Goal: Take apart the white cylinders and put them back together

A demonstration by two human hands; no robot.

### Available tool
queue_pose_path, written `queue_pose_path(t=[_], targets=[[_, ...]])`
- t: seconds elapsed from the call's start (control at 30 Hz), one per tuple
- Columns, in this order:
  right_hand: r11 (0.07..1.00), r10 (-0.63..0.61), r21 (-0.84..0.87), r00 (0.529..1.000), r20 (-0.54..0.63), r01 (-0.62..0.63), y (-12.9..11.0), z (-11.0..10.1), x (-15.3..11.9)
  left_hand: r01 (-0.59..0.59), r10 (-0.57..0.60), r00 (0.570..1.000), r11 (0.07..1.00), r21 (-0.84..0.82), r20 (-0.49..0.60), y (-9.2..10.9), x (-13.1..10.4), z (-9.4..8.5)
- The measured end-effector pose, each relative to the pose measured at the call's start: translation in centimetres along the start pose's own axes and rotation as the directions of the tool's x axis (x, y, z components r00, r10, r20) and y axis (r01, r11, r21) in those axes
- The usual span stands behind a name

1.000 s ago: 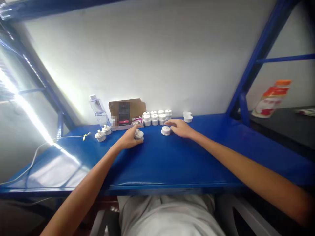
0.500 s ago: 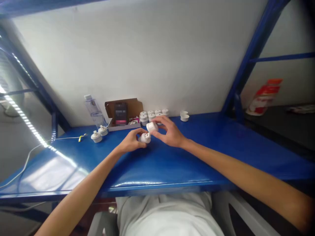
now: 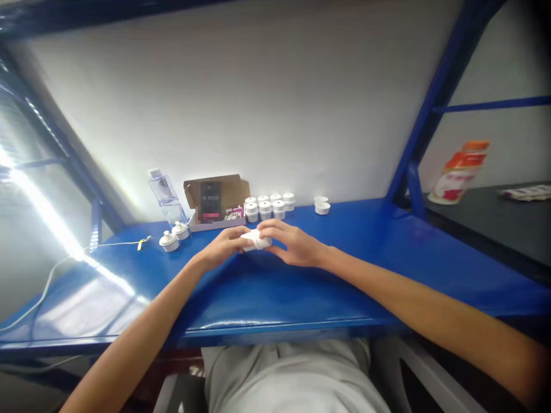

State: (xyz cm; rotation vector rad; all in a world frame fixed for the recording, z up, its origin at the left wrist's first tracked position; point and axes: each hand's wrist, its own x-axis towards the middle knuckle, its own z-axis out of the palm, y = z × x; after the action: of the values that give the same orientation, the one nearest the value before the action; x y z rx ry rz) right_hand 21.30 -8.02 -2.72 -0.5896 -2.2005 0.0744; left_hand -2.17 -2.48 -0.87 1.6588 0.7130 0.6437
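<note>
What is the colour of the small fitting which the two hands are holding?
The small fitting is white; it shows best in the head view.

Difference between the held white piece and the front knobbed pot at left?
The held piece is between left hand and right hand; the front pot stands on the blue table.
Held piece tipped sideways; front pot upright.
Held piece partly covered; front pot's knob visible.
Both white.
</note>
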Motion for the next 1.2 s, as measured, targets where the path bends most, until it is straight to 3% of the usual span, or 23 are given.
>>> queue_pose_path(t=[0.23, 0.33, 0.4, 0.47, 0.5, 0.53, 0.57, 0.6, 0.7, 0.77, 0.83, 0.9, 0.97, 1.0, 1.1, 1.13, 1.2], targets=[[0.997, -0.055, -0.055, 0.998, -0.021, 0.054, -0.4, 0.5, -0.4, 0.095, -0.078, 0.992, 0.981, -0.169, 0.103, -0.7, 0.1, -0.1], [0.992, 0.118, 0.043, 0.988, -0.094, -0.115, -0.6, 1.1, -0.5, 0.042, -0.03, 0.992, 0.995, -0.093, 0.121, -0.2, -0.2, -0.1], [0.913, 0.38, 0.212, 0.916, -0.126, -0.349, -0.5, 1.6, -0.5, -0.048, 0.049, 0.993, 0.999, -0.016, 0.103, 0.2, -0.4, 0.1], [0.738, 0.612, 0.39, 0.789, -0.045, -0.55, -0.2, 2.1, -0.5, -0.131, 0.128, 0.99, 0.99, 0.045, 0.062, 0.3, -0.5, 0.4], [0.661, 0.67, 0.447, 0.742, 0.011, -0.603, 0.0, 2.3, -0.5, -0.15, 0.148, 0.988, 0.987, 0.064, 0.04, 0.2, -0.4, 0.5], [0.626, 0.689, 0.473, 0.724, 0.038, -0.62, 0.2, 2.4, -0.5, -0.151, 0.15, 0.989, 0.986, 0.072, 0.018, 0.0, -0.3, 0.6], [0.646, 0.673, 0.467, 0.739, 0.024, -0.604, 0.4, 2.5, -0.6, -0.133, 0.134, 0.991, 0.988, 0.076, -0.004, -0.2, -0.2, 0.7], [0.713, 0.621, 0.429, 0.783, -0.02, -0.555, 0.4, 2.4, -0.6, -0.104, 0.106, 0.994, 0.992, 0.072, -0.024, -0.4, 0.0, 0.7], [0.934, 0.312, 0.22, 0.941, -0.128, -0.28, 0.1, 1.8, -0.5, -0.001, 0.001, 1.0, 1.0, 0.011, -0.028, -1.0, 0.3, 0.5], [0.971, 0.195, 0.167, 0.974, -0.12, -0.173, -0.2, 1.6, -0.3, 0.034, -0.033, 0.999, 0.999, -0.027, 0.009, -1.1, 0.3, 0.4], [0.934, 0.299, 0.242, 0.947, -0.12, -0.264, -0.3, 1.7, -0.2, 0.004, -0.003, 0.999, 1.0, -0.028, 0.038, -0.9, 0.1, 0.4], [0.802, 0.523, 0.375, 0.85, -0.063, -0.465, -0.1, 2.0, -0.2, -0.072, 0.072, 0.997, 0.997, 0.005, 0.026, -0.6, -0.1, 0.4], [0.684, 0.645, 0.436, 0.764, 0.013, -0.584, 0.0, 2.3, -0.3, -0.133, 0.133, 0.991, 0.99, 0.044, -0.004, -0.5, -0.2, 0.5], [0.694, 0.639, 0.42, 0.769, 0.016, -0.585, 0.0, 2.3, -0.3, -0.135, 0.136, 0.99, 0.989, 0.052, -0.018, -0.5, -0.1, 0.6], [0.87, 0.443, 0.278, 0.893, -0.081, -0.407, -0.3, 2.2, -0.3, -0.048, 0.048, 0.998, 0.999, 0.012, -0.028, -0.6, -0.1, 0.6], [0.898, 0.398, 0.25, 0.911, -0.11, -0.363, -0.5, 2.2, -0.3, -0.015, 0.015, 1.0, 1.0, -0.009, -0.024, -0.6, -0.1, 0.6], [0.859, 0.465, 0.303, 0.875, -0.13, -0.412, -0.7, 2.2, -0.1, -0.011, 0.01, 1.0, 1.0, -0.016, -0.018, -0.5, -0.1, 0.7]])
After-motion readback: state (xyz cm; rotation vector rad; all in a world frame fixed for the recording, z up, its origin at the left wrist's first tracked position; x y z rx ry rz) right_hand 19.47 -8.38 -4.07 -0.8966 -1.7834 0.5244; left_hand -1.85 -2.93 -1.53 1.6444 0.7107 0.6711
